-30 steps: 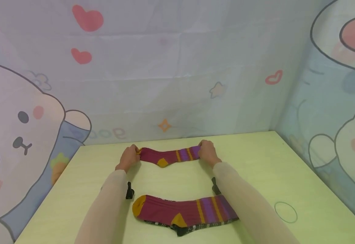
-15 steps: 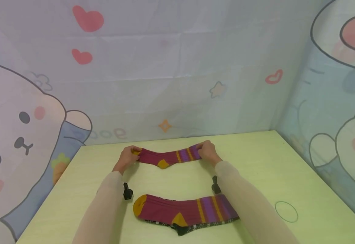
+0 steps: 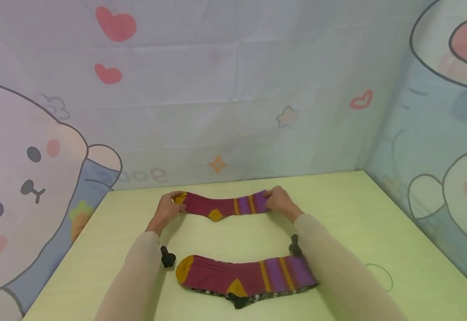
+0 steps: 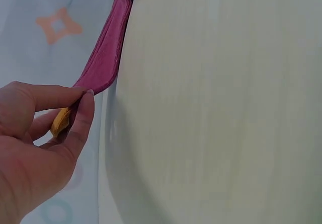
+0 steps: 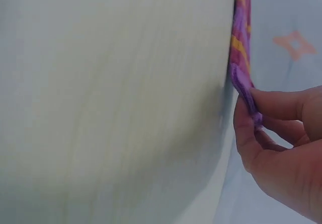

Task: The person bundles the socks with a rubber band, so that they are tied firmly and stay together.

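Crosswise at the centre of the frame, the upper burgundy sock point(image 3: 201, 205) spans my two hands, its long axis running left to right with a shallow dip. My left hand point(image 3: 167, 209) has its grip on the yellow toe point(image 3: 180, 198), thumb and fingers pinched close with only knit between them; my right hand point(image 3: 282, 201) pinches the purple cuff point(image 3: 259, 203) the same way, down to the cloth. So the sock lies rightward from my left grip and leftward from my right. Its yellow heel patch point(image 3: 216, 215) juts towards the bottom of the frame, slightly nearer my left hand. I can't tell whether its underside touches the worktop point(image 3: 225, 238).

At lower centre, well apart, the lower burgundy sock point(image 3: 209, 275) lies on a black patterned sock point(image 3: 240, 302) that shows along its bottom edge. Its toe also points left, its cuff right and its heel downward, so the two long axes run nearly parallel; I judge that match to be the relation that counts. My right sleeve point(image 3: 333, 263) passes just beside the lower cuff.
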The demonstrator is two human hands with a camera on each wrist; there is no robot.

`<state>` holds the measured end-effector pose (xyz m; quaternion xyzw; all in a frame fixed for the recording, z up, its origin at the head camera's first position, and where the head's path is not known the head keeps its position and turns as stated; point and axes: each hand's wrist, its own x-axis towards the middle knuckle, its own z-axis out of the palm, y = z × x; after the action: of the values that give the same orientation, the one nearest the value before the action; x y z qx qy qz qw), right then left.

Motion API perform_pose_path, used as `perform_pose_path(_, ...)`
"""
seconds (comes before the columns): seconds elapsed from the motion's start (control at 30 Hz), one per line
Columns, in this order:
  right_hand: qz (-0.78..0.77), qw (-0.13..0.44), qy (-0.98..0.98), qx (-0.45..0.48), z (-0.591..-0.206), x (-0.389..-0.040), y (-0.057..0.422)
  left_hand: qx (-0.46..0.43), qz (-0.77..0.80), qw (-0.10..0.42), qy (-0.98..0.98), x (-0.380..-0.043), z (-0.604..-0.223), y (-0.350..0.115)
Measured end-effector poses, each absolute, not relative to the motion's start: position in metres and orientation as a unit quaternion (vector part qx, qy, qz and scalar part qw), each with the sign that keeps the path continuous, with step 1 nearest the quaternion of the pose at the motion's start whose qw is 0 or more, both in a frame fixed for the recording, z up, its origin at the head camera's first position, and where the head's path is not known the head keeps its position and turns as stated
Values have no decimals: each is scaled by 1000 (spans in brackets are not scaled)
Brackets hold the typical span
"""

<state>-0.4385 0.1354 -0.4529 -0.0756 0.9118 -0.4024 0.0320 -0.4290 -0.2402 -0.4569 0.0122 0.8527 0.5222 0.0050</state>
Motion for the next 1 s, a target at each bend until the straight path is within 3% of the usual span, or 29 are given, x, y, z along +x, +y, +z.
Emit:
perform_pose_path(0.57,-423,46,898,-112,-430,-402,160,44,507,-8,861,-398,-443,-230)
perform_pose_path(0.77,-430,70,891,-123,-421,-391,166,60,509,16,859,-379,-435,-228)
perform_pose_path(1.0,-438,90,882,-150,-406,-377,175,79,504,5,860,-357,-423,-219)
